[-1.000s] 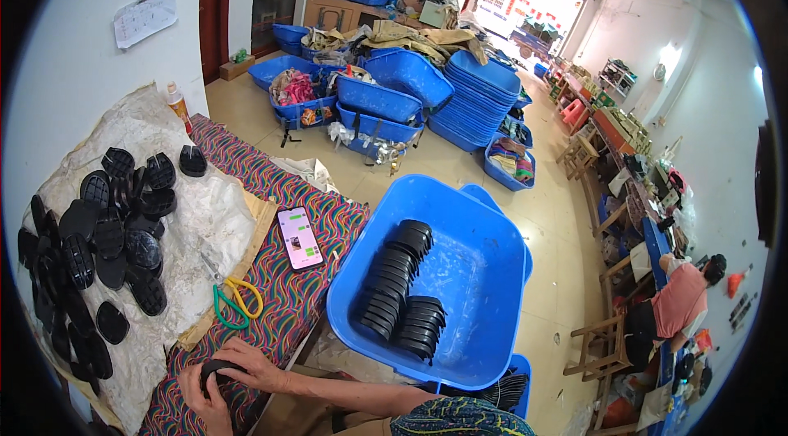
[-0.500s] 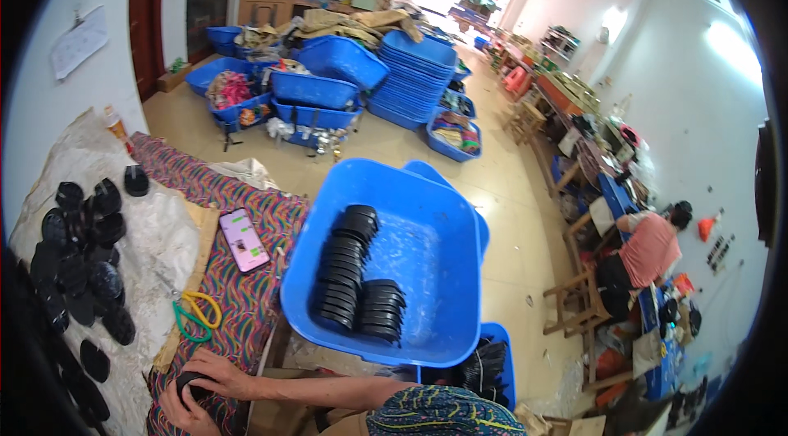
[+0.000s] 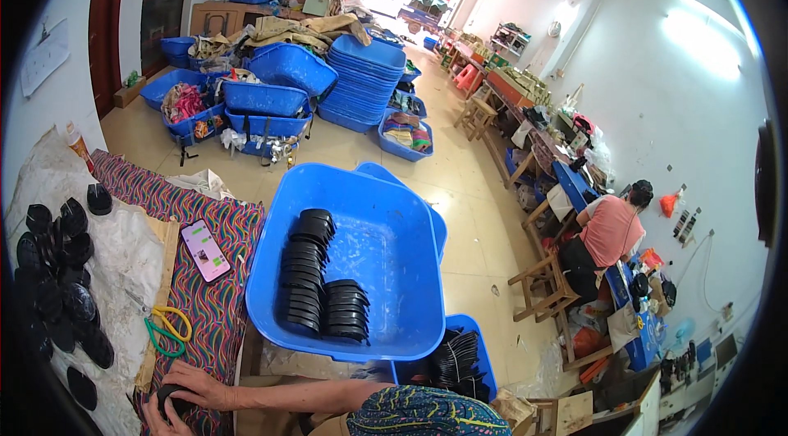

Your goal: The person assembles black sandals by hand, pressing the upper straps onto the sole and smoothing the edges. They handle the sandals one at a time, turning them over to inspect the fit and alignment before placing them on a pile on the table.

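At the lower left, both hands are closed on a small black curved piece point(image 3: 174, 399) over the patterned cloth. My right hand point(image 3: 201, 385) grips it from above, its forearm reaching in from the right. My left hand point(image 3: 162, 422) holds it from below, partly cut off by the dark rim of the picture. Scissors point(image 3: 168, 331) with one yellow and one green handle lie just beyond the hands. Left of them, several black rounded pieces point(image 3: 80, 302) are heaped on a whitish sheet point(image 3: 123, 251). A blue tub point(image 3: 394, 272) to the right holds two rows of stacked black curved pieces point(image 3: 305, 276).
A phone point(image 3: 205, 250) with a lit screen lies on the patterned cloth point(image 3: 222, 296). Below the tub stands another blue bin point(image 3: 476, 337) with black pieces. Stacked blue tubs point(image 3: 361, 79) stand farther back. A person in a pink top point(image 3: 611, 231) sits at the right-hand bench.
The view has swung to the right, so everything sits farther left in the picture. Both hands stay on the black curved piece.
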The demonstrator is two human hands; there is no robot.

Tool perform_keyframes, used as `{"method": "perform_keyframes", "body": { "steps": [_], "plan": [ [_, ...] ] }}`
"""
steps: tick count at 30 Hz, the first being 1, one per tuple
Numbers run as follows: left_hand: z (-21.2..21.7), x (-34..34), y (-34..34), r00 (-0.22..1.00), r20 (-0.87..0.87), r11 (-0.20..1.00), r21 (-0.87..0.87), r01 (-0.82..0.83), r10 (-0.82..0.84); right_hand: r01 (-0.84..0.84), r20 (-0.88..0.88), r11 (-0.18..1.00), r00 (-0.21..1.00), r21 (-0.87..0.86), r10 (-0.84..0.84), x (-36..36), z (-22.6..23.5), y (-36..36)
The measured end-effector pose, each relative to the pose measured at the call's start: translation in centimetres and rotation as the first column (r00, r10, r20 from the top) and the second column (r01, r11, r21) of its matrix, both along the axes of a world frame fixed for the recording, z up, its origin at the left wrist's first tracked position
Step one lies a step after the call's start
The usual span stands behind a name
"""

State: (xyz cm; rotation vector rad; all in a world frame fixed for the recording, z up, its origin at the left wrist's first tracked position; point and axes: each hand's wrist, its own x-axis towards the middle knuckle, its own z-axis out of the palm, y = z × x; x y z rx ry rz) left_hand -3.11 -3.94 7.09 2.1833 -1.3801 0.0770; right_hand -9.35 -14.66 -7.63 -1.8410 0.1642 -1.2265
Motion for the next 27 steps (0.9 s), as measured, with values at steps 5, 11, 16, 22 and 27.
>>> {"method": "perform_keyframes", "body": {
  "steps": [5,11,16,22,27],
  "plan": [
    [0.8,0.3,0.3,0.999,-0.033,0.999,0.051,0.001,0.0,-0.025,-0.026,1.0,0.999,0.015,0.025,-0.1,0.4,-0.1],
    [2.1,0.1,0.6,0.997,-0.072,0.992,0.124,0.009,0.0,-0.025,-0.055,0.999,0.998,0.036,0.027,-0.1,0.3,0.0],
    [4.8,-1.0,-0.2,0.988,-0.132,0.952,0.303,-0.031,0.075,-0.003,-0.02,1.0,1.0,0.028,0.004,0.0,0.1,0.0],
    [-0.5,0.6,1.4,0.999,-0.014,0.997,0.061,-0.045,0.046,-0.013,-0.025,1.0,1.0,0.01,0.013,0.0,0.2,0.1],
    [1.0,-0.2,0.8,0.998,-0.049,1.0,-0.007,0.026,-0.027,-0.014,-0.034,0.999,0.999,0.033,0.015,0.0,-0.1,0.1]
  ]
}}
